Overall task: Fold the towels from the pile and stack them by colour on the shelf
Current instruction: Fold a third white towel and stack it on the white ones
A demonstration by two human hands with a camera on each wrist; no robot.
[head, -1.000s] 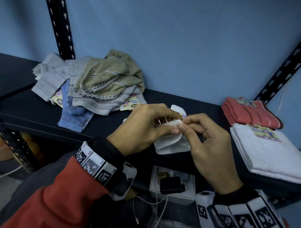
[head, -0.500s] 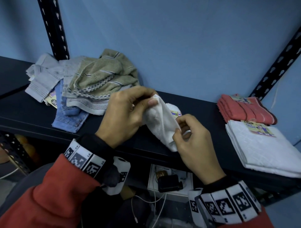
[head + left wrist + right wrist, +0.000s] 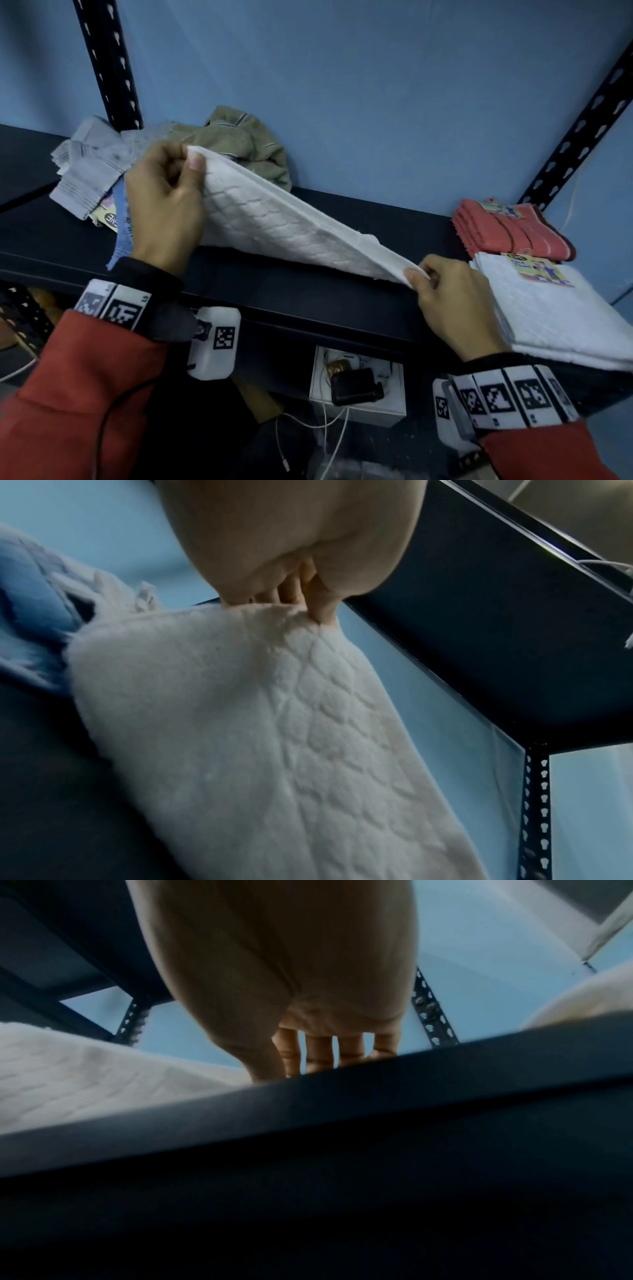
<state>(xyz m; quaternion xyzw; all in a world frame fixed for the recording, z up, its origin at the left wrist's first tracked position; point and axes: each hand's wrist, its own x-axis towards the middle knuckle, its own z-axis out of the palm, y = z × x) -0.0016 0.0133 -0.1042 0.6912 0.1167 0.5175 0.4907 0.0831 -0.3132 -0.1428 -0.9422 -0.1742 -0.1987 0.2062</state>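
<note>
White towel [image 3: 287,226] stretched taut, pinched between both hands above shelf [image 3: 308,294].

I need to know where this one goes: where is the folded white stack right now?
In the head view the folded white stack lies at the right end of the shelf, at its front edge, just in front of the red towels and beside the right hand.

White quilted towel [image 3: 287,226] stretched out above the shelf [image 3: 308,294] — unfolded pile [image 3: 191,150] rear-left, folded red stack [image 3: 507,229] and white stack [image 3: 555,308] right.
</note>
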